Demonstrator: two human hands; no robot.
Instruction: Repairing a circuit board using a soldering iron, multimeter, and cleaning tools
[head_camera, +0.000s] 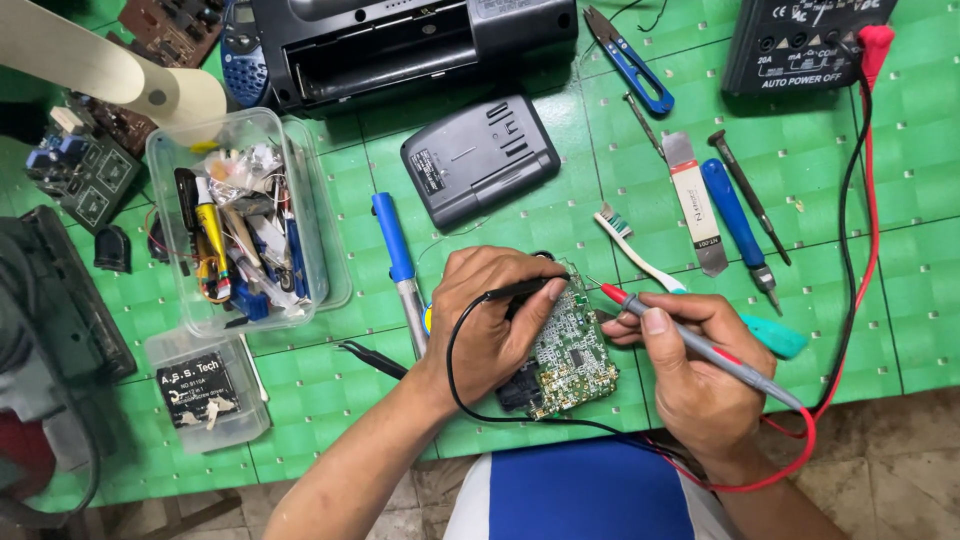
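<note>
My left hand grips a green circuit board from its left side and pins a black test probe along its top edge with the fingers. My right hand holds a red-tipped grey probe like a pen, its tip touching the board's upper right corner. Black and red leads run from the probes up to a black multimeter at the top right.
A clear tub of small parts, a smaller lidded box, a blue soldering iron, a dark grey cover, a black device case, a toothbrush, blue screwdriver, metal spudger and blue snips lie on the green mat.
</note>
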